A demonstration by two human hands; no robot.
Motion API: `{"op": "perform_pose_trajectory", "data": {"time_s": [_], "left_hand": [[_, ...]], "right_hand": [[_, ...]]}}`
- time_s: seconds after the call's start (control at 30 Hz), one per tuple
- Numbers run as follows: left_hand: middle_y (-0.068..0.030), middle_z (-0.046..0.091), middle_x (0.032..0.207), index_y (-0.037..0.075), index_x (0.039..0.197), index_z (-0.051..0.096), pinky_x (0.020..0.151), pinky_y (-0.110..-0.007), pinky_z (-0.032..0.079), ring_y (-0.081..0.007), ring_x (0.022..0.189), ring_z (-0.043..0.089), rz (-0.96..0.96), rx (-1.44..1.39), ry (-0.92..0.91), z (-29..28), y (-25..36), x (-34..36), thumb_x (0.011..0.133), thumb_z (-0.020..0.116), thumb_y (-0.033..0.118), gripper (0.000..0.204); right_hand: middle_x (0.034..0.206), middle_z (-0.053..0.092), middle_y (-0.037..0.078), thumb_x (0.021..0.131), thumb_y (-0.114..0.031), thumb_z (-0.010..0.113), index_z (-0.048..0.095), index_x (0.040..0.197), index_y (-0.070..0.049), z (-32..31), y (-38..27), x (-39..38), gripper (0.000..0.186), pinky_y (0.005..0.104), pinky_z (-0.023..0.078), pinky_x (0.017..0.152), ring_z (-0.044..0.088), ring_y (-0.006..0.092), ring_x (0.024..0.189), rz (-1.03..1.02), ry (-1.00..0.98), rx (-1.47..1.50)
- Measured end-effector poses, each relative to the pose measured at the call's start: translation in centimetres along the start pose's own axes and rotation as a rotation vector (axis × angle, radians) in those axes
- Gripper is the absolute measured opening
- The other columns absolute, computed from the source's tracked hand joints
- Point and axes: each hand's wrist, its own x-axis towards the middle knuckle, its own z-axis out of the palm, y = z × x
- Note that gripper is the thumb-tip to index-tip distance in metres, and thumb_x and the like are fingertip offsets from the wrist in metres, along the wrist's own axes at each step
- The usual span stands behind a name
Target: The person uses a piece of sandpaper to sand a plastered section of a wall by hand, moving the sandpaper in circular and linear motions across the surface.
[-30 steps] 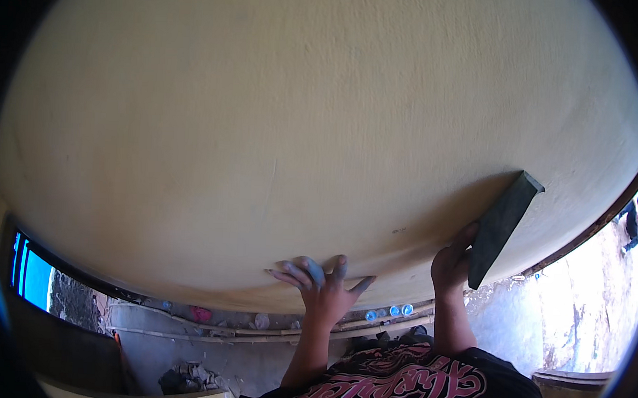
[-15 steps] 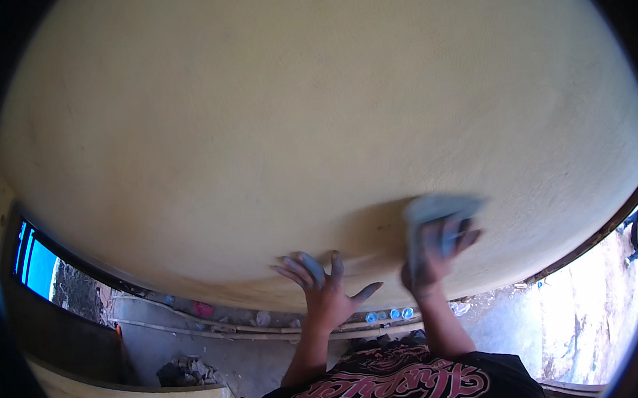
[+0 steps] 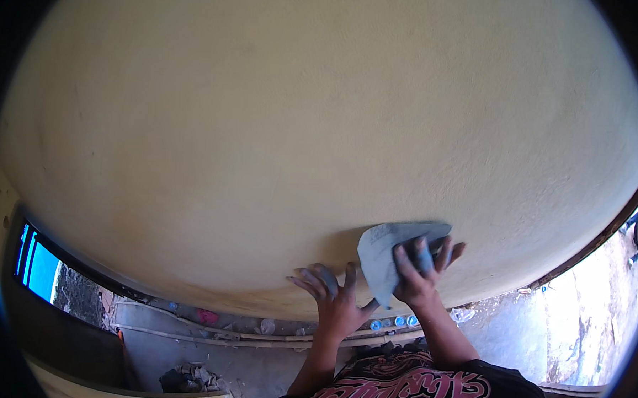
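A wide cream-yellow wall [image 3: 301, 127] fills most of the view. My right hand [image 3: 422, 271] presses a grey sheet of sandpaper [image 3: 382, 253] flat against the wall's lower part, fingers spread over it. My left hand [image 3: 332, 296] lies open on the wall just to the left of the sheet, fingers apart and dusted grey, with nothing in it. Both forearms come up from the lower edge, over a dark shirt with pink print.
Below the wall runs a ledge with bamboo poles [image 3: 256, 335] and several small blue caps [image 3: 392, 322]. Rubble [image 3: 190, 375] lies on the ground at lower left. A blue opening [image 3: 38, 268] shows at left, bright sunlit ground [image 3: 584, 317] at right.
A second ago my right hand held a dark flat tool at the right. It has swung left and down, and it now presses the grey sheet on the wall beside my left hand.
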Motion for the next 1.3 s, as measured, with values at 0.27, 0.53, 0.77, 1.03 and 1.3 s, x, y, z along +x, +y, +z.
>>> {"op": "perform_pose_trajectory", "data": {"time_s": [0.27,0.53,0.77,1.03,1.3], "left_hand": [[-0.0276,-0.001,0.132,0.012,0.127,0.027,0.081,-0.072,-0.006,-0.0492,0.120,-0.012,0.061,0.077,0.043,-0.8,-0.4,-0.1,0.063,0.059,0.059,0.085],[-0.0269,-0.006,0.134,0.009,0.132,0.005,0.089,-0.064,-0.003,-0.0470,0.122,-0.007,0.050,-0.200,0.351,-1.3,-1.4,-0.8,0.062,0.069,0.043,0.101],[-0.0200,-0.002,0.137,0.014,0.133,0.013,0.086,-0.068,-0.006,-0.0480,0.121,-0.010,0.101,-0.263,0.436,-1.3,-3.3,1.3,0.066,0.059,0.054,0.090],[-0.0125,-0.006,0.139,0.028,0.133,0.012,0.084,-0.069,-0.011,-0.0448,0.122,-0.014,0.136,0.077,0.343,0.7,-4.7,1.5,0.063,0.059,0.060,0.090],[-0.0121,-0.011,0.138,0.032,0.132,0.011,0.083,-0.070,-0.011,-0.0455,0.121,-0.014,0.134,0.138,0.329,0.4,-4.9,1.9,0.058,0.058,0.065,0.094]], "right_hand": [[0.119,0.043,0.015,0.080,-0.031,0.050,0.050,0.096,-0.009,-1.3,1.6,3.1,0.027,0.0558,0.006,0.097,0.025,0.0394,0.119,0.122,0.133,-0.146],[0.113,0.048,0.014,0.083,-0.012,0.042,0.053,0.083,-0.005,-0.2,1.1,5.3,0.013,0.0557,0.005,0.097,0.020,0.0371,0.123,0.419,0.345,0.044],[0.133,0.030,0.004,0.078,-0.023,0.047,0.053,0.112,-0.021,1.6,-0.8,0.1,0.034,0.0585,-0.015,0.092,0.010,0.0368,0.126,0.093,-0.003,-0.104],[0.135,0.024,0.006,0.073,-0.021,0.052,0.048,0.116,-0.018,2.1,-2.4,0.2,0.044,0.0597,-0.011,0.093,0.008,0.0383,0.126,0.158,-0.009,-0.010],[0.137,0.012,0.018,0.080,-0.021,0.037,0.022,0.129,-0.002,1.8,2.4,-3.5,0.055,0.0533,-0.010,0.097,0.003,0.0374,0.126,0.491,0.030,-0.143]]}}
